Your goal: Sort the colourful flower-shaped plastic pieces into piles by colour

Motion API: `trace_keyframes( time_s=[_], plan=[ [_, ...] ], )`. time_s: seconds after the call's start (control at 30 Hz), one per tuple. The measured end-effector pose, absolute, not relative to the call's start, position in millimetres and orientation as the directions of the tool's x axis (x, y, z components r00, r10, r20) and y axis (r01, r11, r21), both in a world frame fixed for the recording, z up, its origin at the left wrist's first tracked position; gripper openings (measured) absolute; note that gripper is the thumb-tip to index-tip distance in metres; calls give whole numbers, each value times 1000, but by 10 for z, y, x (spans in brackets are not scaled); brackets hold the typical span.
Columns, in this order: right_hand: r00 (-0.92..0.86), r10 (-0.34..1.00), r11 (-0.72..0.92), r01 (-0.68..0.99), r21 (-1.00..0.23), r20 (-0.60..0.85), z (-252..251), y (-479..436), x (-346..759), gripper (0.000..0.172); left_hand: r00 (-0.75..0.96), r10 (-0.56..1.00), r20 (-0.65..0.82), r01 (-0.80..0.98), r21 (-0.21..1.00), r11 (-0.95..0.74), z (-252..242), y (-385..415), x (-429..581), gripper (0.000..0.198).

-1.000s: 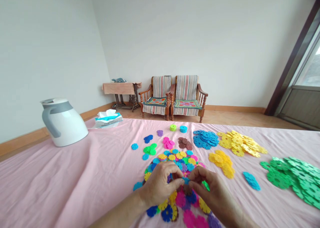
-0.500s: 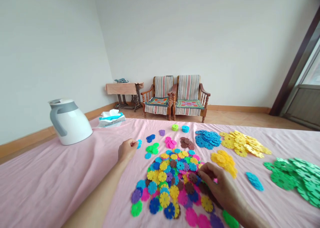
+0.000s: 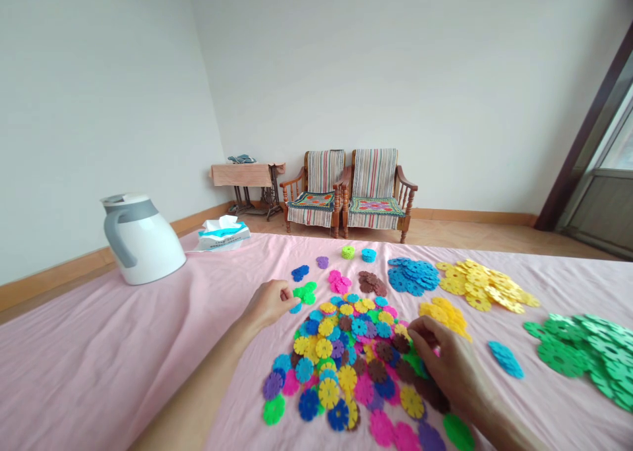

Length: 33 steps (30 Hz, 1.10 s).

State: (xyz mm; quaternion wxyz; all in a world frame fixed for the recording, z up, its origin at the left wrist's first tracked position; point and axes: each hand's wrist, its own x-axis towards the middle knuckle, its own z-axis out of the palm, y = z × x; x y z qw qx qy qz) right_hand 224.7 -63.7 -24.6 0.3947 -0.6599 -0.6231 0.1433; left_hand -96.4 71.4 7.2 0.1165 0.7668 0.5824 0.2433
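My left hand (image 3: 270,303) is closed in a pinch beside a small cluster of green snowflake discs (image 3: 305,293). Its fingertips meet a light blue snowflake disc (image 3: 295,308) at the cluster's near side. My right hand (image 3: 442,352) is over the right side of a mixed heap of snowflake discs (image 3: 328,365), fingers curled together. What those fingers hold, if anything, is hidden. Beyond the heap lie small groups of pink discs (image 3: 339,281), brown discs (image 3: 370,282), dark blue discs (image 3: 299,273) and purple discs (image 3: 322,262).
Larger piles of blue discs (image 3: 413,276), yellow discs (image 3: 482,285) and green discs (image 3: 583,349) spread rightward on the pink cloth (image 3: 198,326). A white jug (image 3: 146,243) and a tissue pack (image 3: 223,235) stand left. Two wooden armchairs (image 3: 376,207) are against the far wall.
My left hand has moved right and slightly nearer, from beside a light blue disc to the green cluster; that disc no longer shows at its former place. My right hand has shifted a little right.
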Motion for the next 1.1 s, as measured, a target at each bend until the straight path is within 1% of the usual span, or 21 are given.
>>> trace_keyframes(
  time_s=[0.17, 0.3, 0.47, 0.63, 0.7, 0.9, 1.0, 1.1],
  plan=[
    [184, 945, 63, 705, -706, 269, -188, -662, 2238, 23, 229, 948, 221, 850, 430, -305, 1, 639, -913, 14],
    [183, 946, 65, 704, -708, 269, -162, -671, 2224, 25, 236, 946, 221, 846, 432, -312, -26, 663, -930, 15],
    [189, 940, 71, 706, -704, 285, -179, -669, 2232, 23, 232, 952, 201, 826, 476, -302, -33, 684, -937, 18],
    [192, 932, 75, 728, -681, 308, -239, -648, 2243, 22, 224, 962, 158, 791, 548, -274, -7, 739, -962, 11],
    [195, 929, 77, 727, -682, 313, -251, -641, 2243, 22, 166, 971, 171, 791, 565, -235, 5, 791, -1004, 9],
    [175, 943, 76, 715, -695, 284, -205, -665, 2232, 24, -116, 954, 276, 823, 565, -63, 29, 897, -1183, 9],
    [172, 943, 78, 718, -692, 285, -197, -674, 2237, 24, -192, 938, 288, 831, 556, 0, 28, 897, -1245, 9],
    [177, 943, 69, 726, -684, 283, -204, -667, 2242, 24, -221, 929, 297, 833, 553, 21, 24, 895, -1272, 7]
  ],
)
